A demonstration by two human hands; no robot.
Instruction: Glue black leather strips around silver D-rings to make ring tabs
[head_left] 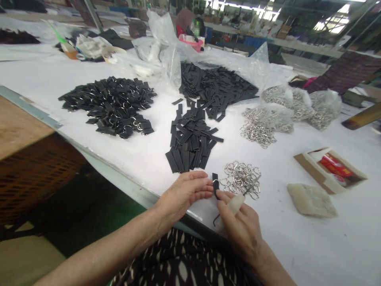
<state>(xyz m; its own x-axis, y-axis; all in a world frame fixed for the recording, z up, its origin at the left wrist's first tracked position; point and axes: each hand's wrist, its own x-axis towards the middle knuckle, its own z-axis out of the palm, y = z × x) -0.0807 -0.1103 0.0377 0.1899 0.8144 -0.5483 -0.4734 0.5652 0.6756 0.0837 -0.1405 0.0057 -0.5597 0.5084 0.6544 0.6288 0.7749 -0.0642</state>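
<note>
A short black fabric strip (215, 183) with a metal ring round it lies between my two hands at the table's near edge. My left hand (187, 188) has its fingers stretched out, their tips at the strip's left side. In my right hand (242, 226) is a white-handled awl (236, 203), its thin metal shaft pointing up and right. The thumb and forefinger of that hand also touch the strip's lower end. Just beyond lies a small heap of loose metal rings (241, 176). Loose black strips (190, 139) are piled ahead of my left hand.
At left is a heap of black strips fitted with rings (110, 103). Farther back, more strips (220, 87) spill from clear plastic. Bags of rings (276, 107), an open cardboard box (330, 169) and a pale block (312, 200) lie right. An orange crate (38, 178) stands below left.
</note>
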